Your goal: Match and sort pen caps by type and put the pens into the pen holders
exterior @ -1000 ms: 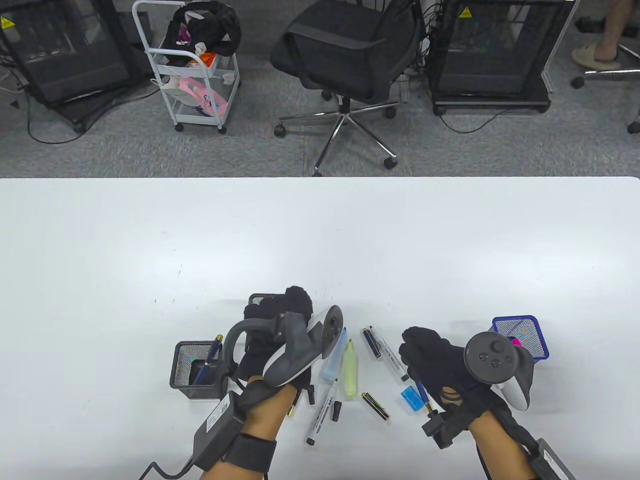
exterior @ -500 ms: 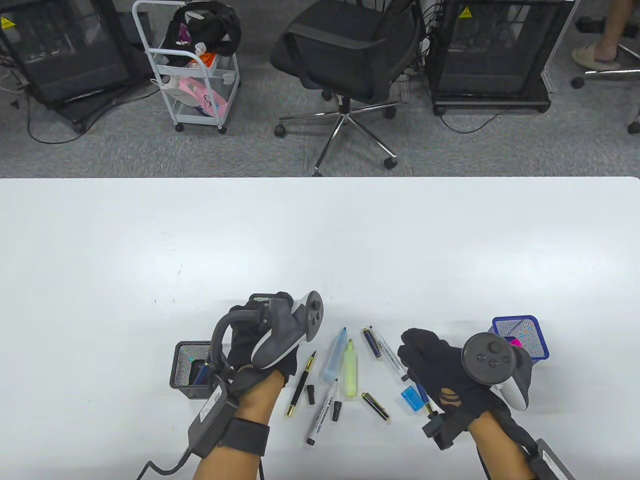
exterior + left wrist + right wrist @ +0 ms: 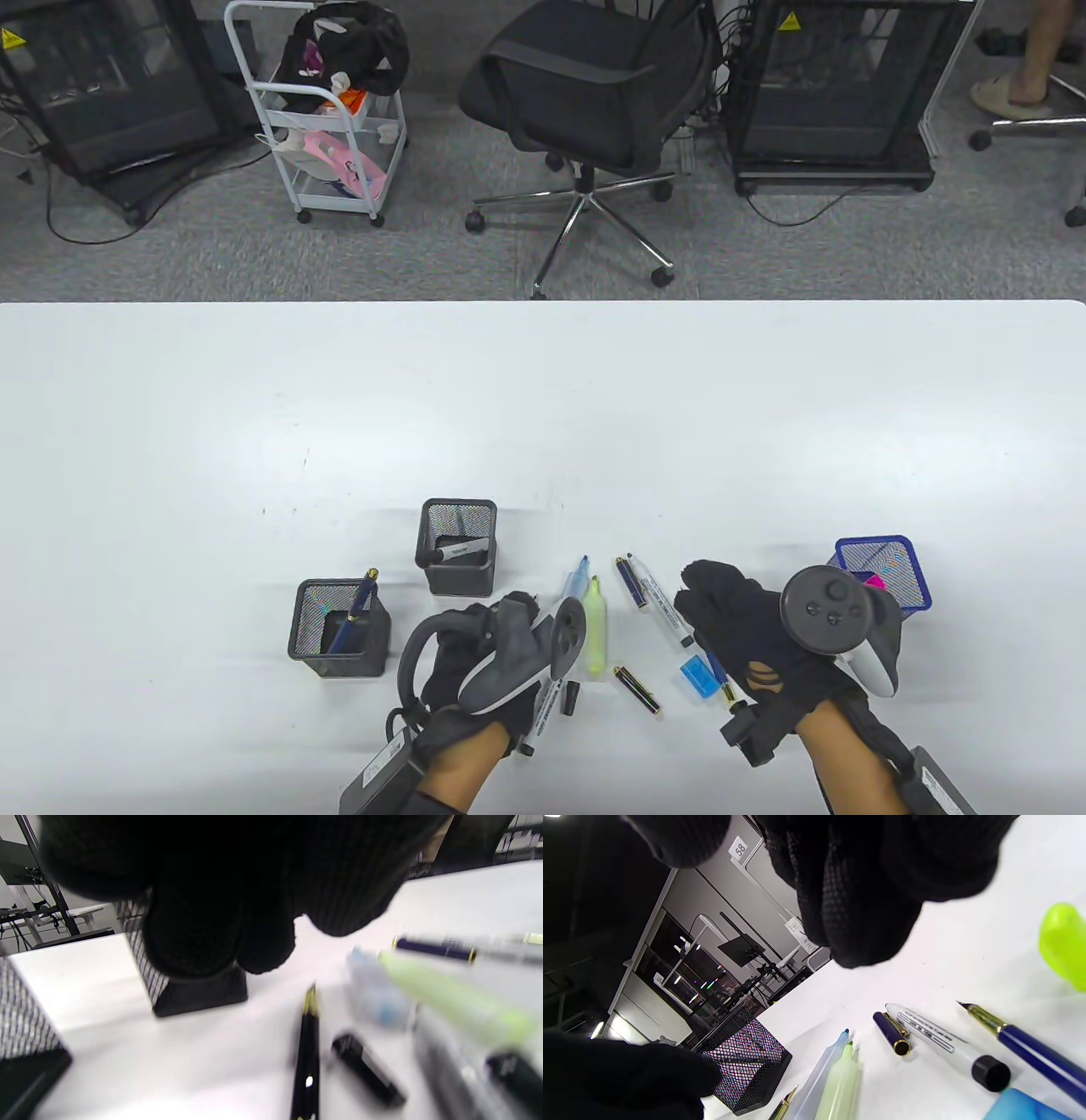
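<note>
Scanning from the biggest thing down, I see the white worktop (image 3: 254, 407) carrying three mesh pen holders: two black and one blue. One black holder (image 3: 339, 630) at left has a navy fountain pen standing in it, the other black holder (image 3: 458, 545) behind it has a white marker lying inside, and the blue holder (image 3: 882, 570) at right shows something pink. So I judge the sorting begun but mostly undone.

My left hand (image 3: 475, 671) hovers low over the loose pile; its fingers hang loosely curled with nothing in them. My right hand (image 3: 747, 628) is curled round a navy fountain pen (image 3: 719, 675), nib uncapped.

Left on the worktop I count a blue highlighter (image 3: 573, 586), a yellow-green highlighter (image 3: 596, 628), two white markers, a black fountain pen (image 3: 307, 1052), two gold-trimmed caps (one navy, one black), two small black caps, and a blue cap (image 3: 697, 679) just beside my right hand.
</note>
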`<state>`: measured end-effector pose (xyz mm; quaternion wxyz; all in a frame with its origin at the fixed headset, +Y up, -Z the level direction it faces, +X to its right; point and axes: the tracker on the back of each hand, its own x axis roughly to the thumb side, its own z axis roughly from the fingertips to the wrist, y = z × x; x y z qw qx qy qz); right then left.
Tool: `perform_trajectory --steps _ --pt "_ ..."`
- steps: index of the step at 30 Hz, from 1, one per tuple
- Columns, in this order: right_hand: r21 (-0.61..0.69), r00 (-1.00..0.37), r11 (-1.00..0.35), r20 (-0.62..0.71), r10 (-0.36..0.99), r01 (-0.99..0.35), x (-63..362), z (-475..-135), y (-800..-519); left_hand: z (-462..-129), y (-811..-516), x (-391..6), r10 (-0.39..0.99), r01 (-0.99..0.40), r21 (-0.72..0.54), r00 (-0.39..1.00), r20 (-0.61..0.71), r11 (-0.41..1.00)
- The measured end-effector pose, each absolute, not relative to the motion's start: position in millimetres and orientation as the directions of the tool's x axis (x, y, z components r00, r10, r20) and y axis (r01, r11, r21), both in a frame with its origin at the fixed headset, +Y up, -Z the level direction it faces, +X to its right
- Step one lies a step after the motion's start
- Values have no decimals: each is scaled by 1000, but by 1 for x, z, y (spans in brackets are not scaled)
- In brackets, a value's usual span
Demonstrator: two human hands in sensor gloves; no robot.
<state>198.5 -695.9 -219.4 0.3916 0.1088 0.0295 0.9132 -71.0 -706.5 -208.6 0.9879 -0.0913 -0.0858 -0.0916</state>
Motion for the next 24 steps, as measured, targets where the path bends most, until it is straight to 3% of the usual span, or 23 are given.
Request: perform_trajectory --steps 10,24 --pt "143 -680 -701 168 713 -699 199 -221 -697 -208 -743 -77 -223 263 -204 954 200 943" --pt "144 -695 -715 168 699 -684 198 -220 -697 -210 -754 -75 -243 284 -192 947 212 939"
